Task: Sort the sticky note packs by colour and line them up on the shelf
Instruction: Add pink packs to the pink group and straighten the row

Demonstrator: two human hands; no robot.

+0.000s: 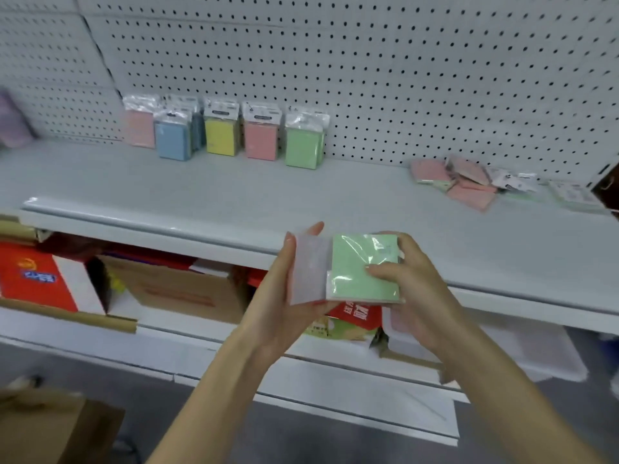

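Observation:
I hold a green sticky note pack (363,272) in clear wrap in front of the shelf edge (150,226). My left hand (284,296) grips its white header end and my right hand (412,279) grips its right side. Upright at the back of the shelf stands a row of packs: pale pink (139,127), blue (174,140), yellow (220,135), pink (261,140) and green (303,147). A loose pile of mostly pink packs (469,185) lies flat at the right.
A white pegboard (368,61) backs the shelf. Below it, a lower shelf holds a red box (37,279) and cardboard boxes (187,289). A brown carton (50,426) sits on the floor at lower left. A purple item (11,122) is at far left.

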